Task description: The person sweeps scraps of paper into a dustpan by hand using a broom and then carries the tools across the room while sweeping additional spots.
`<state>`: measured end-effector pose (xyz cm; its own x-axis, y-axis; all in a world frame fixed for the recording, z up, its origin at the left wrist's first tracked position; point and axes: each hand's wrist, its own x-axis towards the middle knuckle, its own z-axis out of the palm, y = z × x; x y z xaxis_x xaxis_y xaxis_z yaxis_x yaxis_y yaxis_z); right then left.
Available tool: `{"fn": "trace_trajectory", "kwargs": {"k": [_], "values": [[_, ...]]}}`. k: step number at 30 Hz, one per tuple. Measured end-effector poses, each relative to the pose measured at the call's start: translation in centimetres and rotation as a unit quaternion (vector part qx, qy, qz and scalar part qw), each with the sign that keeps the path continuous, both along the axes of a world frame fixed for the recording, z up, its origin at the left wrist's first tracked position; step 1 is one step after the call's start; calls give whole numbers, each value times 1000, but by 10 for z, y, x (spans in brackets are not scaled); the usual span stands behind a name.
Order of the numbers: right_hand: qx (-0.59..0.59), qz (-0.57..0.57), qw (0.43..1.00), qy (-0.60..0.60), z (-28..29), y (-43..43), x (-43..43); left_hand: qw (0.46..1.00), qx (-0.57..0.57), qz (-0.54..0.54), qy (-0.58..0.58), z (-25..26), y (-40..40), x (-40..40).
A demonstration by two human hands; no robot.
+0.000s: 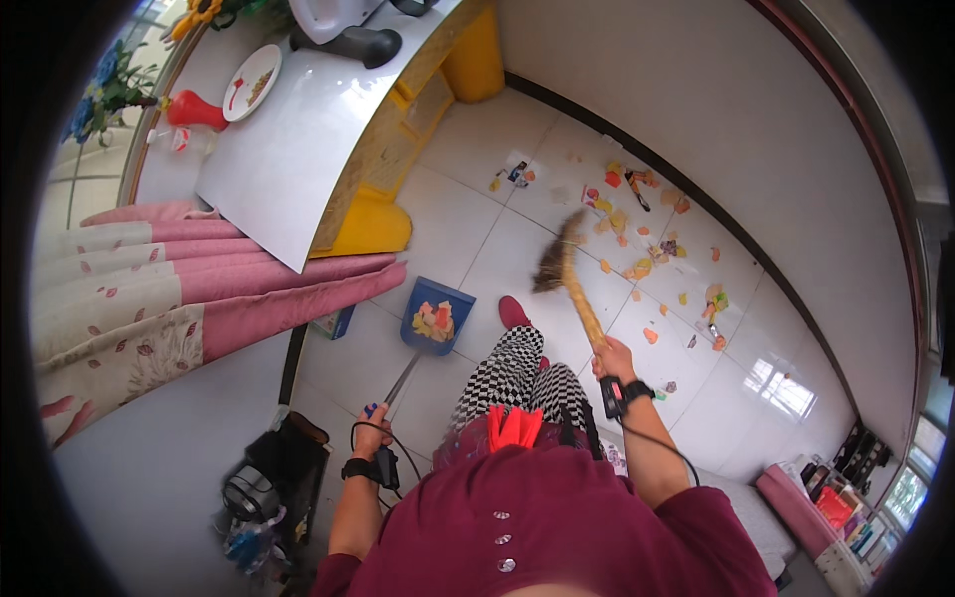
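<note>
My left hand (369,431) grips the handle of a blue dustpan (460,302), whose pan rests on or just over the tiles to the left of my feet. Crumpled orange and yellow paper scraps (435,321) lie inside the pan. With my right hand (616,360) I hold a short yellow-handled broom (553,261). Its brown bristles are blurred and point forward, near the floor. Beyond them, many paper scraps and wrappers (640,269) are strewn over the white tiled floor (477,224), up to the wall's dark baseboard.
A white-topped table (298,142) with yellow supports stands front left, holding a plate (254,82), a red vase (195,110) and a plastic bottle (190,140). A pink curtain (298,317) hangs beside it. A black bin-like holder (287,455) sits at left, a grey sofa (750,515) at right.
</note>
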<state>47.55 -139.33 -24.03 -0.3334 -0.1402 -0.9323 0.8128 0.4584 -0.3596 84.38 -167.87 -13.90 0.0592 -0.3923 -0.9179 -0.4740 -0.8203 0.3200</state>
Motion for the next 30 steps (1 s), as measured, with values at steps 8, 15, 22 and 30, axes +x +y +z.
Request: {"fn": "trace_trajectory", "kwargs": {"k": [8, 15, 22, 30], "values": [[-18, -27, 999, 0, 56, -29, -3, 1000, -1, -6, 4, -2, -22, -9], [-104, 194, 975, 3, -15, -158, -37, 1000, 3, 15, 25, 11, -19, -13], [-89, 143, 984, -50, -34, -178, -90, 998, -6, 61, 13, 23, 1, -7], [16, -22, 999, 19, 31, -101, -46, 998, -7, 58, 10, 7, -1, -3]]}}
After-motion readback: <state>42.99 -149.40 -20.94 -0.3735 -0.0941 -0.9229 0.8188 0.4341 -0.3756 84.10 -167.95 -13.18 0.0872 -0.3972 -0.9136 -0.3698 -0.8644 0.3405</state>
